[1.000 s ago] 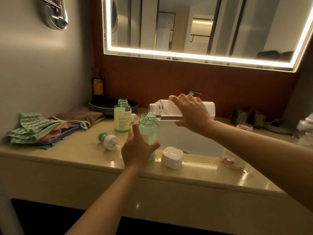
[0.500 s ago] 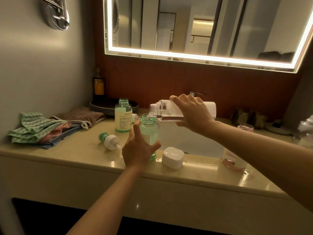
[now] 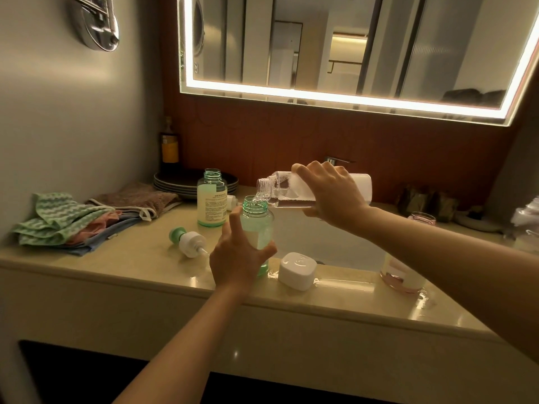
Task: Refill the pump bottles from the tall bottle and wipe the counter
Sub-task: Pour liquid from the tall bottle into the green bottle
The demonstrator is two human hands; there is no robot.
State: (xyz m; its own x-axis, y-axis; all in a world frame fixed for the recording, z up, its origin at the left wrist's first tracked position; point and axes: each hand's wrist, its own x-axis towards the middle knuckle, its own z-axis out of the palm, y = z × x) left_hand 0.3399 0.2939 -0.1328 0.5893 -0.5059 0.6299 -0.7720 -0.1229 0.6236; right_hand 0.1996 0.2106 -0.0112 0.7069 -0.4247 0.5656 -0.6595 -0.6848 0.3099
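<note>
My right hand (image 3: 329,193) grips the tall clear bottle (image 3: 281,189), tipped sideways with its mouth over a green pump bottle (image 3: 258,225). Clear liquid runs from it into that bottle's open neck. My left hand (image 3: 236,258) holds the green bottle's lower body on the counter (image 3: 131,258), thumb and fingers curled around it. A second open green bottle (image 3: 212,199) with a pale label stands behind to the left. A pump head (image 3: 188,240) lies on the counter. A white cap (image 3: 297,271) lies by the sink edge. A pink bottle (image 3: 404,275) stands to the right, partly hidden by my right arm.
Folded cloths (image 3: 64,220) and a brown cloth (image 3: 137,199) lie at the counter's left. Stacked dark plates (image 3: 186,182) and an amber bottle (image 3: 169,147) sit in the back corner. The white sink (image 3: 326,243) lies under the tall bottle. Small items crowd the far right.
The tall bottle has tipped slightly further and liquid now visibly streams into the green bottle. Both hands keep their places.
</note>
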